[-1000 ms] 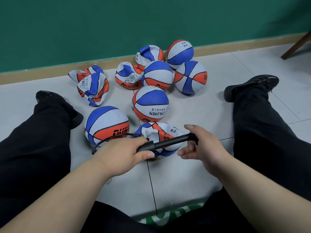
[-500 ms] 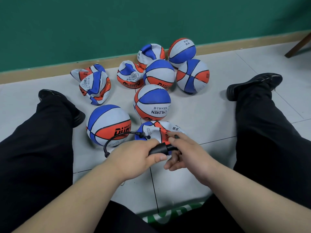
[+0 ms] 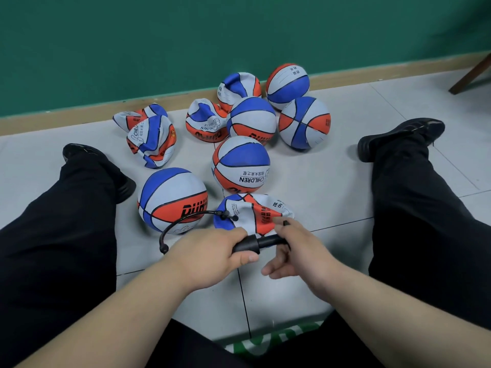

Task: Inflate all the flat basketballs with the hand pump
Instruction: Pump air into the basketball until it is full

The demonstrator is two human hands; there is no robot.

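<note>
A black hand pump lies across my hands, just above the floor. My left hand grips its barrel. My right hand holds the handle end, with the rod nearly pushed in. The pump's thin black hose loops left and up to the valve of a flat, crumpled basketball directly in front of the pump. Several red, white and blue basketballs lie beyond. A round one is at the left, another in the middle. Flat ones lie near the wall.
My two legs in black trousers stretch out left and right on the grey tiled floor, framing the balls. A green wall with a wooden skirting closes the back. A wooden furniture leg shows at the far right.
My right hand pushed the handle in towards my left hand between the first two frames, and now it has pulled it back out a little. The view shifted slightly.
</note>
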